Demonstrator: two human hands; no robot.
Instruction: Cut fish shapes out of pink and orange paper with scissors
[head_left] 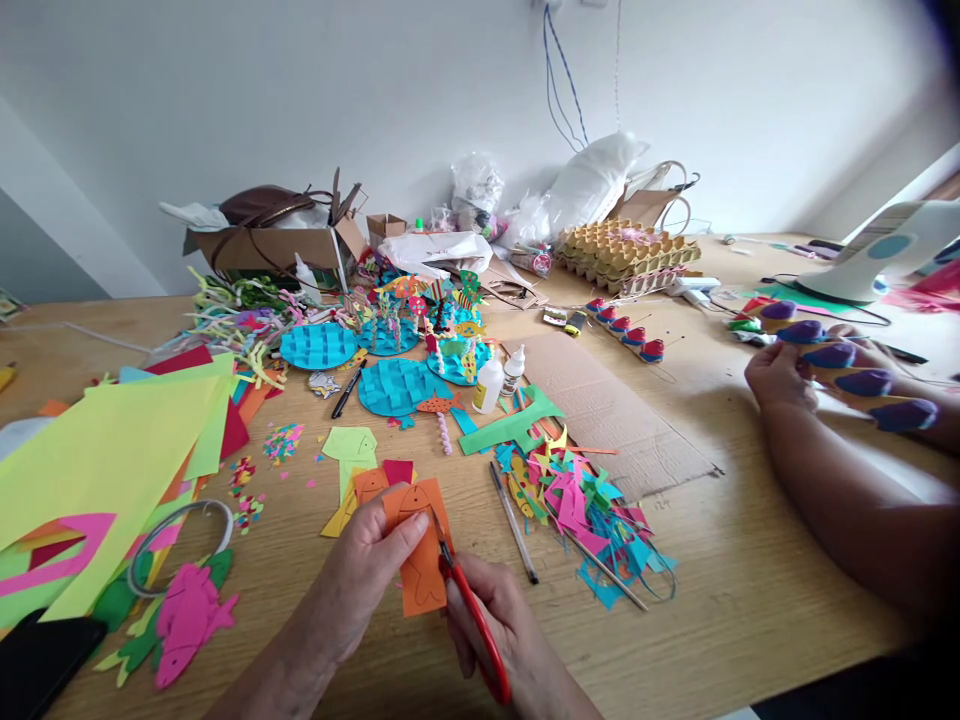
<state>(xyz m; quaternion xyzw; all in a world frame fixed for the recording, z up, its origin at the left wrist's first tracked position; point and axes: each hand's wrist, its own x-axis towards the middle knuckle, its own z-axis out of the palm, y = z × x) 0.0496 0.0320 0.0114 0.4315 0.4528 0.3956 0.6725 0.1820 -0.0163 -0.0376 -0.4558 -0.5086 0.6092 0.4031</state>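
Observation:
My left hand (375, 550) pinches an orange piece of paper (421, 590) with a fish outline drawn on it. In my right hand (499, 610) is a pair of red-handled scissors (480, 625), its blades at the right edge of the orange paper. Just beyond my left hand lie a lime-green paper (349, 443) with a drawn fish, and yellow and red pieces partly hidden by the hand. A pen (514, 522) lies to the right, beside a heap of colourful paper scraps (577, 500). Cut-out pink fish (191, 615) rest at the left on green ones.
Blue-painted discs (405, 388), two glue bottles (489, 385) and a cardboard sheet (607, 410) lie ahead. Coloured paper sheets (112, 450) and a tape roll (180, 510) are at the left. At the right, another person's hands (784, 380) hold a painted egg-carton strip (862, 382).

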